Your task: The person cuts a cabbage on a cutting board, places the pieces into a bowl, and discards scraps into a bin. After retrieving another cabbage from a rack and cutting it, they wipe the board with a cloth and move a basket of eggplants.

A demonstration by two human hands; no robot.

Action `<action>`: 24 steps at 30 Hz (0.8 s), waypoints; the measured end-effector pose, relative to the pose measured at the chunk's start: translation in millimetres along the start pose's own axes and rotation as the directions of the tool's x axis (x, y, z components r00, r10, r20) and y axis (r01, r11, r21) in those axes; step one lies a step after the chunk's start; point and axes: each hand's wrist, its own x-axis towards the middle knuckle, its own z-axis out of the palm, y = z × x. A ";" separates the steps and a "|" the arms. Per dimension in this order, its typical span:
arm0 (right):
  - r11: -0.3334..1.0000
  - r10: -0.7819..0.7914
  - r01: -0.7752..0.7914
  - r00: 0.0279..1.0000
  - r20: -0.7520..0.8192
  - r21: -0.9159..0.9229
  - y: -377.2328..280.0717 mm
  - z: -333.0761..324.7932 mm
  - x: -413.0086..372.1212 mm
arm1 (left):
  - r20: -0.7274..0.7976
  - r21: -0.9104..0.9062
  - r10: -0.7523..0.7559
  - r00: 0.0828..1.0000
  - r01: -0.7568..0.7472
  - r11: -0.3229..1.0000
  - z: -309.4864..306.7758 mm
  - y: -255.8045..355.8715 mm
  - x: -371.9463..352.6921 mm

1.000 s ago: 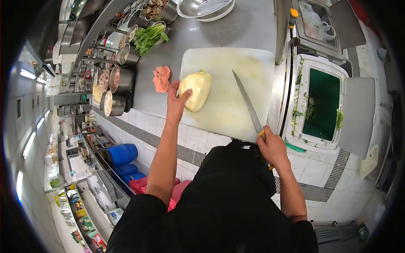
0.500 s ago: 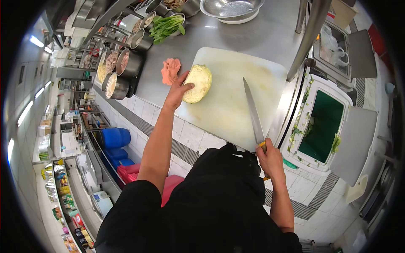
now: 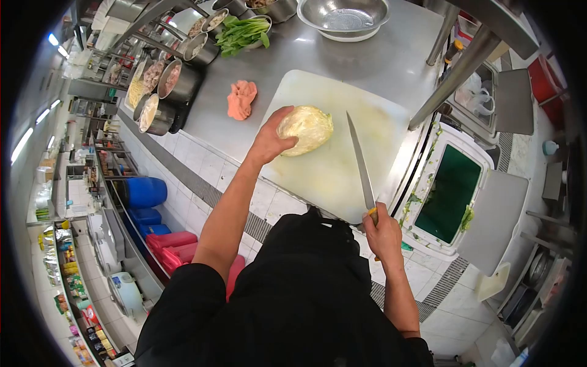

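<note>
Stainless steel forms the counter [image 3: 379, 58], smooth and dully reflective, with a white plastic cutting board [image 3: 330, 171] lying on it; the board is rectangular with rounded corners and its surface is stained yellowish. A half cabbage [image 3: 307, 127] sits on the left part of the board, domed, pale yellow-green, with crinkled, veined outer leaves. The left hand [image 3: 272, 137] is cupped against the cabbage's near-left side, fingers and thumb spread over it and pressing on it. The right hand [image 3: 382, 229] is well apart from the left, at the board's near edge, closed in a fist around a kitchen knife [image 3: 361, 162]. Its blade is long, narrow and bright metal, pointing away from the person, with the tip just right of the cabbage. The yellow handle is almost wholly hidden in the fist. Whether the blade's edge rests on the board or is held above it cannot be determined. A crumpled pink cloth [image 3: 241, 99] lies on the steel left of the board. Farther back stand a round steel bowl [image 3: 342, 15], cut off at the frame's top, and a bunch of leafy greens [image 3: 244, 33]. A row of cylindrical steel containers [image 3: 165, 92] lines the counter's left edge; their contents are too small to identify. Right of the counter stands a waste bin [image 3: 449, 192] with a dark green interior and vegetable scraps on its white rim. The person's dark garment covers the board's near edge, and lens distortion bends all outer lines.
</note>
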 end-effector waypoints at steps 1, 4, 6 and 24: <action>1.000 0.001 -0.001 1.000 -0.005 -0.013 -0.2 -1.6 0.7 | -0.002 -0.013 0.005 1.000 -0.005 1.000 2.5 -1.7 2.9; 0.996 0.005 -0.007 1.000 -0.021 -0.088 -6.2 -6.9 2.2 | -0.015 -0.153 -0.064 0.998 0.061 0.986 7.0 0.4 7.7; 0.983 0.053 -0.045 0.998 0.041 -0.177 -6.5 -7.8 4.5 | 0.050 -0.275 -0.182 0.982 0.189 0.943 5.4 4.1 10.7; 0.952 0.199 -0.226 0.970 -0.142 -0.206 -33.4 32.3 -21.5 | 0.147 0.305 0.603 0.784 -0.616 0.726 19.4 -36.0 -50.3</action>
